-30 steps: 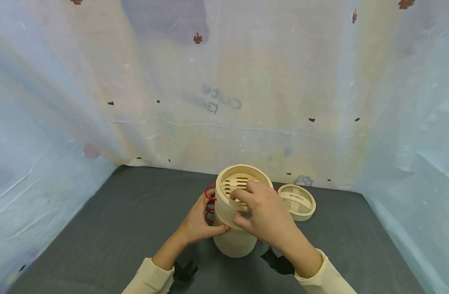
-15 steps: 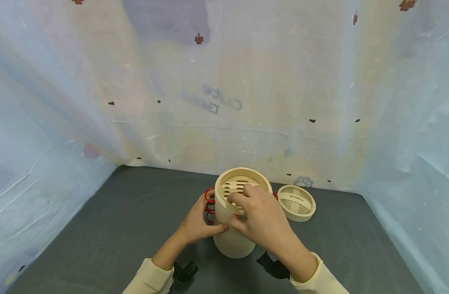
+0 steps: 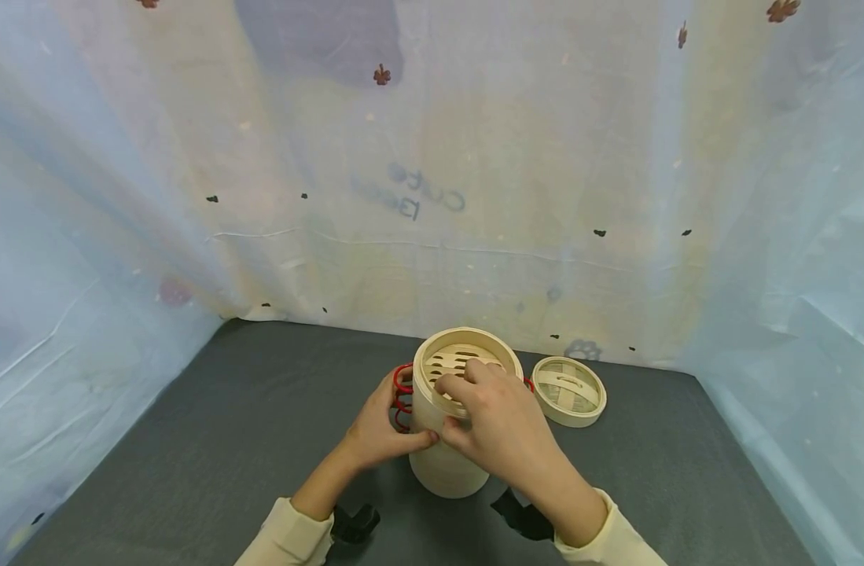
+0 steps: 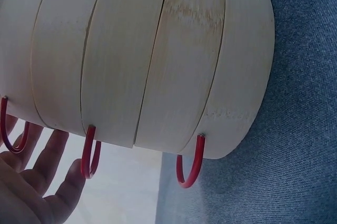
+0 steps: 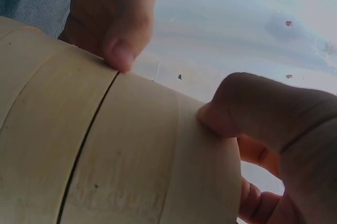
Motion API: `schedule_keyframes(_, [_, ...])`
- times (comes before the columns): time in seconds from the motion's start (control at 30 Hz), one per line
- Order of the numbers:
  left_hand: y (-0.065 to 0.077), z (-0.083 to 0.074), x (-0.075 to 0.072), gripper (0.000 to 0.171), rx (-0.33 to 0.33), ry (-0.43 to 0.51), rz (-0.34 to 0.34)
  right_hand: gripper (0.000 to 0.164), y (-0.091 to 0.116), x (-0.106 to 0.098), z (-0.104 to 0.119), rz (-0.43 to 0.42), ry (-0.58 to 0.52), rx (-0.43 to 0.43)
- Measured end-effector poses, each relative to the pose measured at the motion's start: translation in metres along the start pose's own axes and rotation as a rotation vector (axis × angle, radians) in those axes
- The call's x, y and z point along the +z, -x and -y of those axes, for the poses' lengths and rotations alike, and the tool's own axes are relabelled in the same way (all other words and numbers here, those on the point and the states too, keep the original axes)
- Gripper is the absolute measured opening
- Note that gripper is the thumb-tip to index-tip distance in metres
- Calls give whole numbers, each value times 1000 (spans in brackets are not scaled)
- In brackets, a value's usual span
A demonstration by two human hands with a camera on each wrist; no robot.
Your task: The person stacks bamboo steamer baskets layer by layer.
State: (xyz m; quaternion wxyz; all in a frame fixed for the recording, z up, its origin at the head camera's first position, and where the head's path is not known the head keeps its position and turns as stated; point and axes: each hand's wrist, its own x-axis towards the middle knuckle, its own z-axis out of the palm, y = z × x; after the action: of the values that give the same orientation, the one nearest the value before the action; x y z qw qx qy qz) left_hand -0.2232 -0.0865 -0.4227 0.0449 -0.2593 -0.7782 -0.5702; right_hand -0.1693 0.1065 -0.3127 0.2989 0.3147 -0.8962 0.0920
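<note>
A tall stack of pale bamboo steamer baskets (image 3: 446, 470) stands on the dark tabletop. Its top basket (image 3: 419, 376) is uncovered, with a slotted base inside. My right hand (image 3: 505, 420) pinches the near rim, thumb outside and fingers curled over into the basket. On the stack's left side, my left hand (image 3: 373, 428) grips it, thumb pressed to the front and fingers behind by the red handles (image 4: 196, 163). In the right wrist view, the left thumb (image 5: 124, 50) lies at the dark seam between two baskets. The right fingertips inside the basket are partly hidden.
A round woven bamboo lid (image 3: 569, 391) with a strap handle lies just right of the stack. The dark grey tabletop (image 3: 262, 409) ends at a pale plastic curtain (image 3: 432, 275) behind, with further sheets at both sides.
The top basket has shifted slightly down and toward me, its rim lower in the head view. My right hand moved down and left with it; the left hand stays nearly still.
</note>
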Motion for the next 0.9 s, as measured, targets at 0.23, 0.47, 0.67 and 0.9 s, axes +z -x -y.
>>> schedule_keyframes(0.23, [0,6,2,88,1,-31,-13,30,0,0,-1,-4,7,-5])
schedule_keyframes(0.47, [0,6,1,86,6,-26,-24,30,2,0,-2,4,0,-5])
schedule_keyframes(0.67, [-1,8,1,84,28,-30,-25,30,3,2,-2,-5,-14,-2])
schedule_keyframes(0.9, [-2,11,1,81,64,-31,-29,31,3,3,-2,-20,-33,-4])
